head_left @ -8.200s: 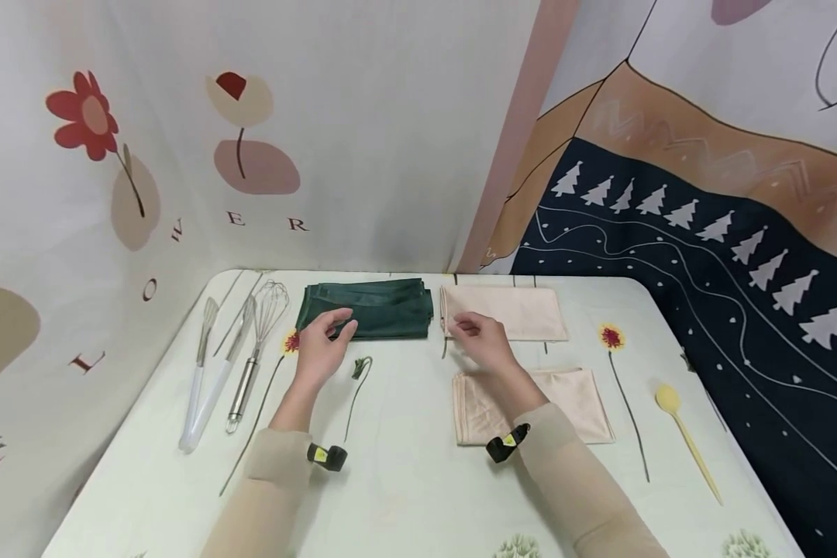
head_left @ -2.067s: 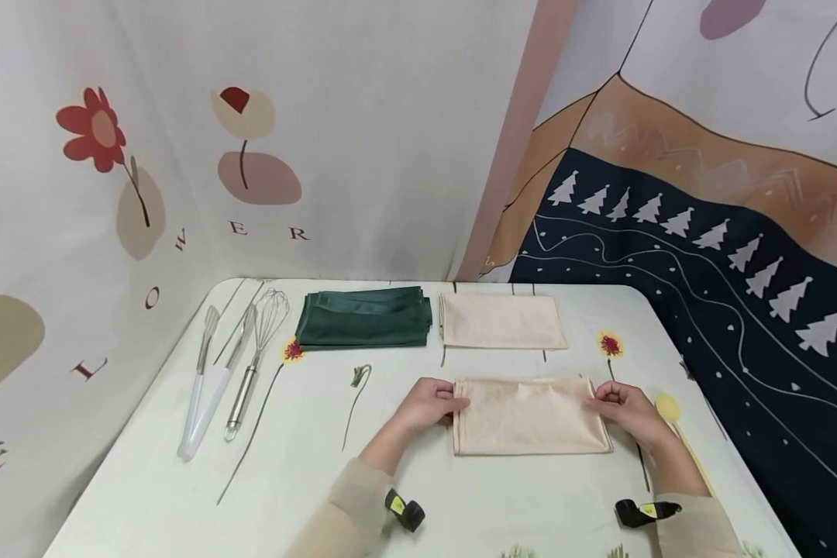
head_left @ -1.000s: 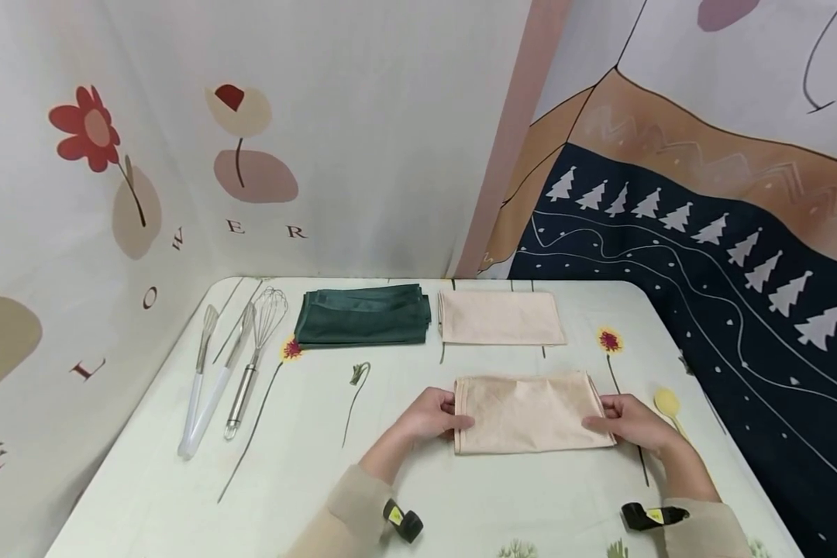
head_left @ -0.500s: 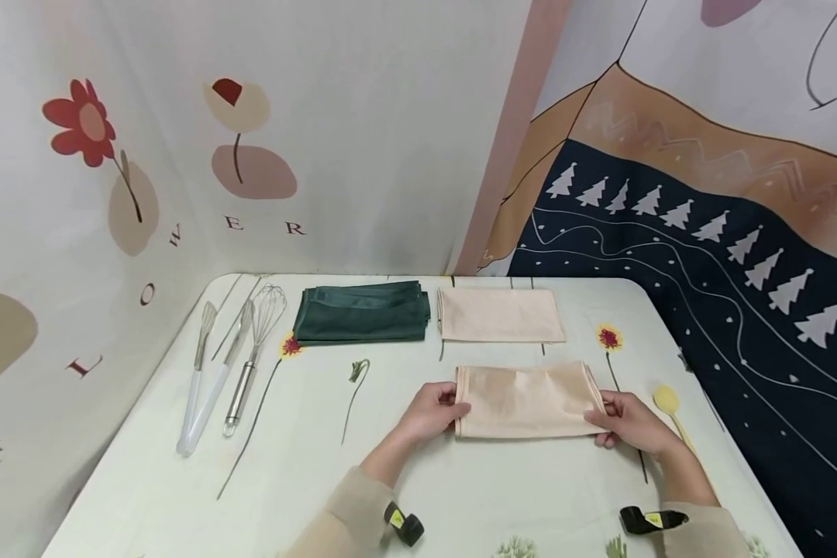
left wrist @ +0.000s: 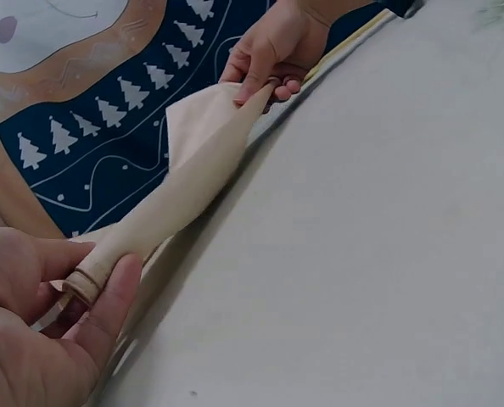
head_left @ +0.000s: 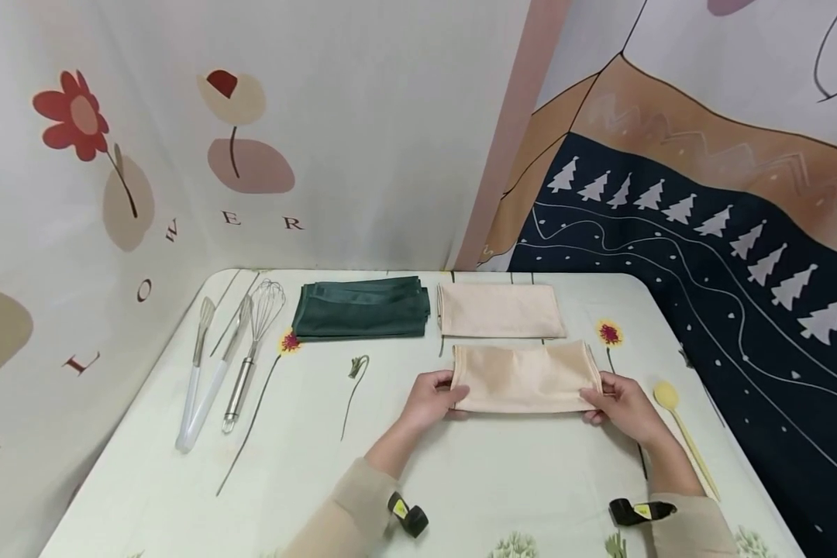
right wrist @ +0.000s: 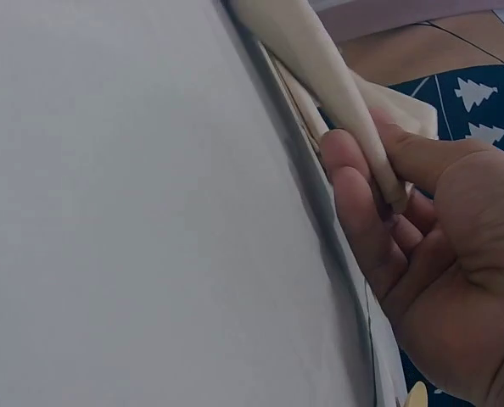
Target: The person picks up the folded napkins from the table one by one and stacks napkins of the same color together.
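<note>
A folded peach-coloured cloth [head_left: 526, 377] is held by its two short ends, raised off the table in both wrist views. My left hand [head_left: 428, 401] pinches its left end, thumb on top and fingers beneath. At the other end my right hand [head_left: 626, 407] pinches it the same way. The cloth's near edge appears as a rounded fold [left wrist: 180, 195] in the left wrist view. Behind it on the table lie a second folded cloth in pale pink [head_left: 501, 310] and a folded dark green cloth [head_left: 363, 308].
At the left of the white-covered table [head_left: 300, 480] lie a whisk [head_left: 247, 364], white-handled tongs [head_left: 212, 380] and a printed flower stem. A yellow spoon [head_left: 683, 430] lies to the right of my right hand. Printed curtains stand behind the table's far edge.
Both hands have come to the peach cloth, gripped its ends and lifted it. It has moved away from me, towards the pale pink cloth; the other cloths and utensils stay put.
</note>
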